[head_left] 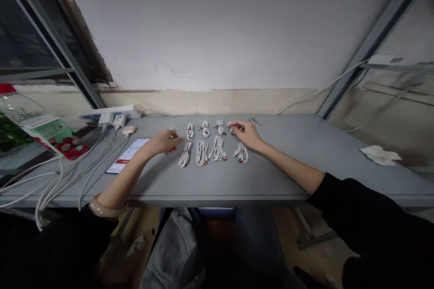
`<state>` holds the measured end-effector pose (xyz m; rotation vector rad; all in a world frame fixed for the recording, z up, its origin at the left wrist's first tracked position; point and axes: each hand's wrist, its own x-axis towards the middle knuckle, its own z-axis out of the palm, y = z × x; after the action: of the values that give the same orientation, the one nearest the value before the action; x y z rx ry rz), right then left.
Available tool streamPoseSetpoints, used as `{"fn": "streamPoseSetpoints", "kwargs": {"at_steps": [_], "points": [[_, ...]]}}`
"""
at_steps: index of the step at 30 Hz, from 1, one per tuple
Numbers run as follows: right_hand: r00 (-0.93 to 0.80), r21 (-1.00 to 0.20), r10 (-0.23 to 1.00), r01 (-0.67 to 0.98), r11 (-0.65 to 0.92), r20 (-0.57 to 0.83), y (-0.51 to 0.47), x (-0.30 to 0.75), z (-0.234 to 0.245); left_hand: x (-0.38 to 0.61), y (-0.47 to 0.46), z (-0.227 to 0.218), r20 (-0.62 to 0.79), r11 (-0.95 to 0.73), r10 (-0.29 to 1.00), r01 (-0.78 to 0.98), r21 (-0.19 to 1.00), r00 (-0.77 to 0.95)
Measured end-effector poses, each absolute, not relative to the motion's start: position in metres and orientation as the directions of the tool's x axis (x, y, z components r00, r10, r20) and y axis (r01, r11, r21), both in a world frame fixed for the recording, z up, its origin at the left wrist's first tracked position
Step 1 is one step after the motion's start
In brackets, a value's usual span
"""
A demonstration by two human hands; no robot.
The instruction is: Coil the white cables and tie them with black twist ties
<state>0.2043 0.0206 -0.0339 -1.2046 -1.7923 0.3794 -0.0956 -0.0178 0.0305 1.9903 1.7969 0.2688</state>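
Observation:
Coiled white charging cables lie in two rows on the grey table [278, 176]. My right hand [247, 133] has its fingertips closed on the bundle [230, 124] at the right end of the back row, which it partly covers. Farther left in that row are bundles with dark ties: one cable [190, 132], another [205, 129] and a third [220, 127]. In front lie a tied cable [184, 155], two coils [202, 153] [217, 149] and a separate coil [241, 152]. My left hand [166, 141] hovers left of them, fingers apart and holding nothing; a white bit shows behind it.
Loose dark ties [255, 121] lie at the back. A lit phone [127, 157] is beside my left forearm. Leftward are a power strip [130, 110] with chargers, trailing white cables [50, 189] and a green-red box [56, 135]. Crumpled tissue [380, 155] lies far right.

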Motion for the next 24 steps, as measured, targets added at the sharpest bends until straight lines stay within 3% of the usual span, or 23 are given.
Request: {"fn": "streamPoseSetpoints", "kwargs": {"at_steps": [3, 4, 6, 9, 24], "points": [[-0.111, -0.666, 0.848, 0.569, 0.482, 0.518, 0.021, 0.205, -0.034, -0.105, -0.003, 0.033, 0.124, 0.016, 0.992, 0.986, 0.165, -0.036], [-0.112, -0.666, 0.85, 0.572, 0.479, 0.515, 0.021, 0.205, -0.034, -0.108, 0.003, 0.032, 0.136, 0.024, 0.99, 0.995, 0.098, -0.037], [-0.111, -0.665, 0.854, 0.58, 0.471, 0.508, 0.02, 0.204, -0.033, -0.11, 0.015, 0.027, 0.02, 0.033, 0.999, 0.999, 0.025, -0.033], [-0.119, -0.665, 0.857, 0.581, 0.47, 0.501, 0.019, 0.204, -0.033, -0.107, 0.034, 0.019, -0.106, 0.017, 0.994, 1.0, 0.014, -0.016], [-0.121, -0.671, 0.843, 0.551, 0.496, 0.524, 0.023, 0.209, -0.033, -0.078, 0.085, 0.022, -0.135, 0.056, 0.99, 0.997, 0.043, -0.05]]}}
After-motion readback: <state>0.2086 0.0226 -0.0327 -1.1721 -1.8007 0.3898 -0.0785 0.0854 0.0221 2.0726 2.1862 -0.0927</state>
